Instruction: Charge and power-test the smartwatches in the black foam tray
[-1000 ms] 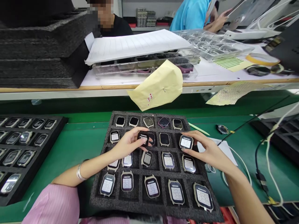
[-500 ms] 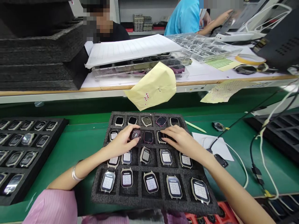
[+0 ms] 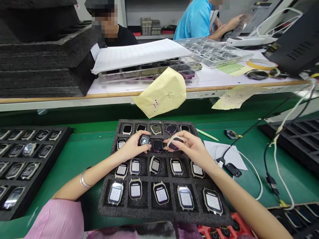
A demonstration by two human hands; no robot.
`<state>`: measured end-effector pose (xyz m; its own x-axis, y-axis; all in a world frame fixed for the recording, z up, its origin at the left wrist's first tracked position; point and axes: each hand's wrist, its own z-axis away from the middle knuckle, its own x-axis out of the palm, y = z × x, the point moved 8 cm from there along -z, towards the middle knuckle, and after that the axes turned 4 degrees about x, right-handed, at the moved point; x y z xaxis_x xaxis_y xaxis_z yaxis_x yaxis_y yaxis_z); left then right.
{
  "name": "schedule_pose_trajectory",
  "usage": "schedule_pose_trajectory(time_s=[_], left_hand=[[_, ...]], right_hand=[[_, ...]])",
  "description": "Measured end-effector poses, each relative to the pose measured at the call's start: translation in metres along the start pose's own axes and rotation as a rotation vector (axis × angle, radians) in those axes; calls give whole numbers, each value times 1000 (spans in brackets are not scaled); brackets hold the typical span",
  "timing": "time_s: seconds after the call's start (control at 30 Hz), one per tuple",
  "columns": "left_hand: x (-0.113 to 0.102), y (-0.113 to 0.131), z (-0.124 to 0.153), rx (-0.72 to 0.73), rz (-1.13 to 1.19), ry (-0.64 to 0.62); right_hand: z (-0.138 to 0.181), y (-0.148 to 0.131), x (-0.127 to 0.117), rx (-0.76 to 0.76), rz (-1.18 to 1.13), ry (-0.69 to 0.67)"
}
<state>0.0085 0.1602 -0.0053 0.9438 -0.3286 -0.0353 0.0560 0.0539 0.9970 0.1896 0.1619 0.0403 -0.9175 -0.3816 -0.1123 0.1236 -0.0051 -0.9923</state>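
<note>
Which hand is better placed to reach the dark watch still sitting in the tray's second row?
Probably either: the dark watch lies between them. The left hand and right hand each already hold a watch.

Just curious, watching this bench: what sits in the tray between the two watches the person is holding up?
In the head view, one dark-screened watch lies in its foam tray pocket, between the left hand and right hand.

I am counting one foam tray [image 3: 109,199] with twenty pockets, eighteen watches seated in it, plus one watch in each of my two hands.
</note>
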Motion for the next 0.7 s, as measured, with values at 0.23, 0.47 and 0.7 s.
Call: schedule_pose_trajectory(time_s=[0.23, 0.47, 0.7], left_hand=[[4, 21, 2, 108, 16, 87], [4, 11, 8, 148, 44, 121], [5, 10, 10, 179, 30, 138]], right_hand=[[-17, 4, 20, 176, -289, -146], [-15, 15, 27, 166, -392, -248], [-12, 17, 26, 130, -329, -256]])
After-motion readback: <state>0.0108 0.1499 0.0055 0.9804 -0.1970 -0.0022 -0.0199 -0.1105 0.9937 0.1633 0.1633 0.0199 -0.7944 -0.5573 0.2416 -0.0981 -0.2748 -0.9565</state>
